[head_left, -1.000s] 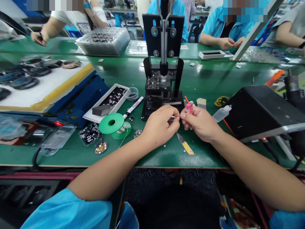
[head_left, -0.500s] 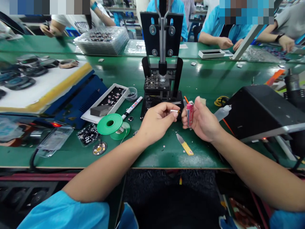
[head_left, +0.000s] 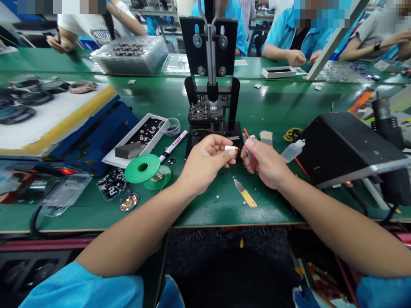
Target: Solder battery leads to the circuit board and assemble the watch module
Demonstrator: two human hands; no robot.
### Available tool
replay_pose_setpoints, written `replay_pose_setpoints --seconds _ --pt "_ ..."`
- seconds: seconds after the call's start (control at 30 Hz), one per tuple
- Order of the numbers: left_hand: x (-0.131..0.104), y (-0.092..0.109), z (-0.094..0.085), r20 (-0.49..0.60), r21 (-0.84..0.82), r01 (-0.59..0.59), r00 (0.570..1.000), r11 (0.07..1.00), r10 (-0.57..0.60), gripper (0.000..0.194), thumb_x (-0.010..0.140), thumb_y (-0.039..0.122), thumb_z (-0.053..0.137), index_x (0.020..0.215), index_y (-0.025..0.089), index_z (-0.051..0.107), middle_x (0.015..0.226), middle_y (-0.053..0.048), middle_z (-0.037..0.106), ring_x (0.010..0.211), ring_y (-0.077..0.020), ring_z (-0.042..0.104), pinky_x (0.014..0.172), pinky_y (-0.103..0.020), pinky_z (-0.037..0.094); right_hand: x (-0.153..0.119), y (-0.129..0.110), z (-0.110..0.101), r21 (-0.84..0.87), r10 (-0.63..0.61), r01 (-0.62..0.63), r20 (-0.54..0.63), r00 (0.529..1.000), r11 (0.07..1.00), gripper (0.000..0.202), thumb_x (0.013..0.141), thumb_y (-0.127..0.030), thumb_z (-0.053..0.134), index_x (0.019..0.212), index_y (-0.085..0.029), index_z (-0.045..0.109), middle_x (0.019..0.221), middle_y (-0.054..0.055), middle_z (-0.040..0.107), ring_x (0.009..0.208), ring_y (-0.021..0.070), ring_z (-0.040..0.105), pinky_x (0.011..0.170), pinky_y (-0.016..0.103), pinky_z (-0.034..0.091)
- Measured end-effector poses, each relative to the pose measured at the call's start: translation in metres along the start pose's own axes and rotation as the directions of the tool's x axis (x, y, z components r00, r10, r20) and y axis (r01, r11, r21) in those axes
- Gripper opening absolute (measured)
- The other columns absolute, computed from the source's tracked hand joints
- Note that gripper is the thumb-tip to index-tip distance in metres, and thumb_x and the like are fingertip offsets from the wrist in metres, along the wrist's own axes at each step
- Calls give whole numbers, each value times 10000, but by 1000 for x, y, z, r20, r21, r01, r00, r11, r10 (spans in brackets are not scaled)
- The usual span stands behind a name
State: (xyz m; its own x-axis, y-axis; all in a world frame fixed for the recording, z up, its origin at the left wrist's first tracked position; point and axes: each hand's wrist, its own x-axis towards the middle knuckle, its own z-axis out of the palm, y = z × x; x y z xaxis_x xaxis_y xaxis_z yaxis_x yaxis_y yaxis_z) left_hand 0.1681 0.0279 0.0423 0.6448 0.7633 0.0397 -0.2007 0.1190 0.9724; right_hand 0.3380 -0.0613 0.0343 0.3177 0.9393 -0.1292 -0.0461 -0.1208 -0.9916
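Observation:
Between its thumb and fingers, my left hand point(head_left: 208, 160) pinches a small silver-white part point(head_left: 230, 149) with a yellowish end and thin wires. Close beside it on the right, my right hand point(head_left: 265, 162) is closed around a red lighter-like item point(head_left: 252, 161), mostly covered by the fingers. Behind both hands stands a black press point(head_left: 210, 85). A small knife with a yellow handle point(head_left: 248, 199) lies on the green table in front of the hands.
Left are a green solder spool point(head_left: 143, 167), a paint marker point(head_left: 174, 146), a white tray point(head_left: 111, 158) of small parts and a blue box point(head_left: 112, 124). At right stand a clear bottle point(head_left: 293, 151) and a black device point(head_left: 349, 145). People sit across the table.
My right thumb has come down over the red item, which now shows less and is tilted. The part in my left hand shows more of its face. The view has shifted slightly.

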Motion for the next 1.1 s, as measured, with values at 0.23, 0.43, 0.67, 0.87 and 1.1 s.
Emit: replay_pose_setpoints --seconds 0.23,0.43,0.67,0.87,1.1 --pt "0 7 -1 32 -163 113 993 980 -109 404 737 305 1012 1002 162 742 788 21 746 675 -89 710 595 -180 542 -6 -8 -4 -500 -279 197 -94 956 843 402 889 -554 646 663 -263 484 633 -23 503 643 155 451 622 347 337" --pt "1 6 -1 51 -208 168 986 964 -161 447 714 291 1047 1020 150 752 772 16 763 640 -84 709 569 -168 536 -6 -5 0 -476 -244 192 -50 968 859 368 891 -541 599 678 -274 463 625 -31 484 641 158 440 616 354 346" --pt "0 7 -1 80 -231 215 976 949 -201 413 726 254 1035 991 155 734 733 24 747 636 -88 710 564 -168 533 -8 -3 -1 -453 -273 246 6 962 857 320 899 -480 610 703 -268 472 634 -42 482 642 148 442 619 342 344" --pt "0 6 -1 106 -218 224 973 950 -205 417 729 254 1034 979 159 713 734 28 738 632 -88 704 565 -170 528 -8 -3 1 -470 -290 273 38 956 840 310 890 -484 592 702 -266 476 654 -35 477 649 147 436 631 337 329" --pt "1 6 -2 121 -224 233 970 946 -210 435 716 250 1048 972 156 709 734 27 742 624 -85 704 564 -167 532 -8 -5 1 -469 -292 279 48 955 838 301 881 -478 587 698 -267 475 653 -37 455 645 144 410 626 335 308"
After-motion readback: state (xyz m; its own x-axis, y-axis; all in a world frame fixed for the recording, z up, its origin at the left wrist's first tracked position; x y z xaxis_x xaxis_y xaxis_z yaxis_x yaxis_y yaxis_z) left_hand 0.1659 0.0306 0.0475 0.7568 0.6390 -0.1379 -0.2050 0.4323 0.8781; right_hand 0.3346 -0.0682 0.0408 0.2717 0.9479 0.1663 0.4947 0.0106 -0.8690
